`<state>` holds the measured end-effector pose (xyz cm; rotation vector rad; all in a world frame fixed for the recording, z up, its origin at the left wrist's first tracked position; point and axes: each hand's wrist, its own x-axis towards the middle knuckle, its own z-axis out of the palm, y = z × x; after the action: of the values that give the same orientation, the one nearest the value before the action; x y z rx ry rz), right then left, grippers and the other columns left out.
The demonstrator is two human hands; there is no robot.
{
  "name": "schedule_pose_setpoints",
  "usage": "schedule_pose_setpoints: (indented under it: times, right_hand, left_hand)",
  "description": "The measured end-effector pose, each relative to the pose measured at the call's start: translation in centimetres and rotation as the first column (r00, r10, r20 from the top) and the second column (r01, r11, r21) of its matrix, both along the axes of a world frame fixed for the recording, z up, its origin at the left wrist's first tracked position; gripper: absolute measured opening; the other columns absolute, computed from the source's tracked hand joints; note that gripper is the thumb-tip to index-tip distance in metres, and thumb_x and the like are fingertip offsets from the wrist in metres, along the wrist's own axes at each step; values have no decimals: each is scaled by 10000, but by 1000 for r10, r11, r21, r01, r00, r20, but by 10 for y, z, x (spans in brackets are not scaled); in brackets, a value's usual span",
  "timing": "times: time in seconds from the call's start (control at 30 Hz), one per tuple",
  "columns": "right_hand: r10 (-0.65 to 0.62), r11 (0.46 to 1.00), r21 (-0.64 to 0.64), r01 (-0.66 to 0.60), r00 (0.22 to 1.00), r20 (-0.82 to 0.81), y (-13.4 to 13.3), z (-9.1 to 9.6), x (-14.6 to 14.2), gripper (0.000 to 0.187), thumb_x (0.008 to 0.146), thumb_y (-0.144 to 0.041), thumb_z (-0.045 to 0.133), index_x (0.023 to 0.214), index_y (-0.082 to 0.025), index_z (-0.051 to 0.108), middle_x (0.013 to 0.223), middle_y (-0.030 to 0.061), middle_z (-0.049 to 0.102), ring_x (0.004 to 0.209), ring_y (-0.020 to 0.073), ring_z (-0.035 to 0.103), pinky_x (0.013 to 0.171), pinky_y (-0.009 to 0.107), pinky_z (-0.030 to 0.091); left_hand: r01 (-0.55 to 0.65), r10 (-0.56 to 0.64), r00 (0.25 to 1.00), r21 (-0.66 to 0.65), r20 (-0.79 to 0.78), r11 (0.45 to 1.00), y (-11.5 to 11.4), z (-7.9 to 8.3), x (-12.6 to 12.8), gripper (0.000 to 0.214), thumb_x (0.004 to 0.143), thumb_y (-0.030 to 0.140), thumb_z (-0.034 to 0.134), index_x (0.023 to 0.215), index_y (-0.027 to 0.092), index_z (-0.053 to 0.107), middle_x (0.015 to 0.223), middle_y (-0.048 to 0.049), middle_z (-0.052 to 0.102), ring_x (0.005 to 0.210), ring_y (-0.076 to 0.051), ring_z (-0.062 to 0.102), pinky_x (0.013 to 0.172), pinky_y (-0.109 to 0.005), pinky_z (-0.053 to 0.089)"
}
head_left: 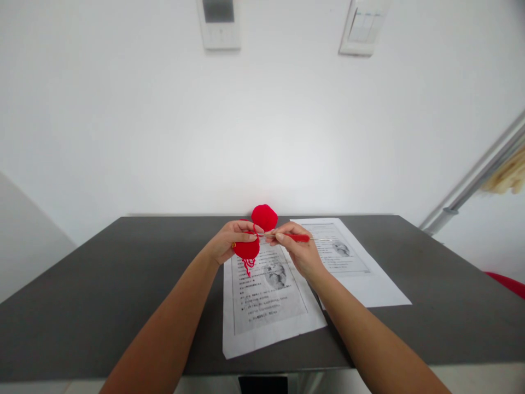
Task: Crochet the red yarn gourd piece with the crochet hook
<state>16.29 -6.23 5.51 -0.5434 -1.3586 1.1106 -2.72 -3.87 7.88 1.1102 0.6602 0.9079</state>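
Observation:
My left hand is closed on a red crocheted piece, with loose yarn ends dangling below it. A small yellowish thing, perhaps a stitch marker, shows at the piece's left edge. My right hand grips a crochet hook with a red handle and metal ends. The hook lies nearly level, and its left tip meets the yarn at my left fingertips. Just behind my hands sits a ball of red yarn. Whether the hook's tip is inside a stitch is too small to tell.
Two printed sheets lie on the dark table: one paper under my hands, another paper to the right. Behind stands a white wall with an intercom panel and a switch plate. A grey pole leans at the right.

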Motion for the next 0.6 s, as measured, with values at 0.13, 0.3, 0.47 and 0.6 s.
schedule_pose_setpoints:
  times: [0.13,0.3,0.47,0.6]
  right_hand:
    - [-155,969,215,123,978,141,-6,2,1,48,812,-265,662,830,-230,691,882,39,723,819,188,679,780,359,551]
    - [-318,842,523,134,906,279,-9,4,7,132,855,-201,596,923,-264,691,1015,57,716,956,212,652,864,403,513]
    - [-336,835,539,110,878,341,-3,5,8,136,867,-207,583,954,-265,670,1094,59,698,1032,216,628,920,420,484]
    - [-287,872,482,87,888,358,-3,5,6,123,877,-223,572,949,-259,666,1031,58,702,1017,205,634,914,399,491]
  left_hand:
    - [12,-12,1000,4,-18,1000,-2,1,2,256,577,176,797,814,115,724,757,-68,724,629,-131,626,612,-229,443]
    - [13,-13,1000,11,-25,1000,-2,1,5,285,593,203,798,852,106,730,784,-85,731,681,-149,644,676,-250,465]
    - [-26,28,999,51,-36,998,-1,1,8,298,569,183,806,850,120,730,755,-68,728,672,-150,637,678,-261,461]
    - [-43,47,997,75,-57,996,-3,2,11,410,564,165,805,963,124,718,861,-92,737,784,-185,653,753,-292,462]
